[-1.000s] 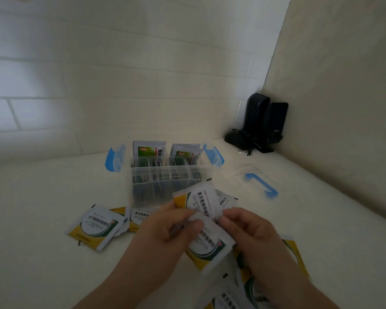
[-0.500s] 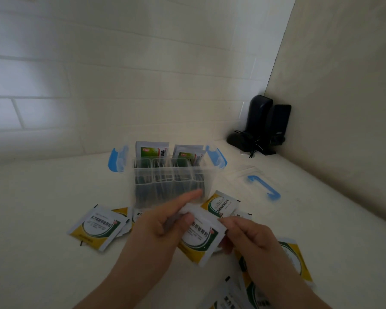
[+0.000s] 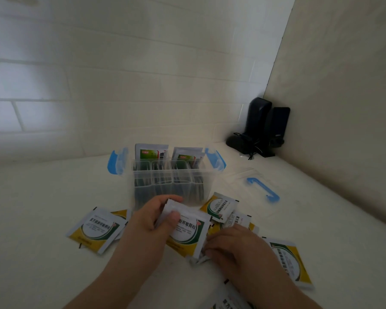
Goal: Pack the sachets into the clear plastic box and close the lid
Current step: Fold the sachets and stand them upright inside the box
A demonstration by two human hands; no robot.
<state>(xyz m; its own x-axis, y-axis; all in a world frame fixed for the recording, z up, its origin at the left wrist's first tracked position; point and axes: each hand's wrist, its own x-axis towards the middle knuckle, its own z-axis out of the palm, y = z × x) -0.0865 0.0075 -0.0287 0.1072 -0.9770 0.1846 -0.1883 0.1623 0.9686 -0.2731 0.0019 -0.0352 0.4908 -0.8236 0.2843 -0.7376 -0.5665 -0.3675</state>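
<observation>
The clear plastic box [image 3: 169, 186] stands open on the white table, its blue side latches flipped out, with green-labelled sachets [image 3: 152, 152] upright in its back compartments. Just in front of it my left hand [image 3: 154, 217] pinches a stack of white, green and yellow sachets [image 3: 187, 233] by the top left corner. My right hand [image 3: 234, 248] grips the stack's lower right corner. More loose sachets lie on the table at the left [image 3: 96, 230], behind the stack [image 3: 221, 207] and at the right [image 3: 292, 266].
The clear lid with a blue handle [image 3: 263, 189] lies flat to the right of the box. A black device with cables [image 3: 261, 128] stands in the far right corner, where the tiled wall meets the side wall. One more sachet [image 3: 230, 304] pokes in at the bottom edge.
Both hands have lowered the sachet stack toward the table. My left thumb has slid onto its top left corner, and my right hand has moved down to the lower right corner.
</observation>
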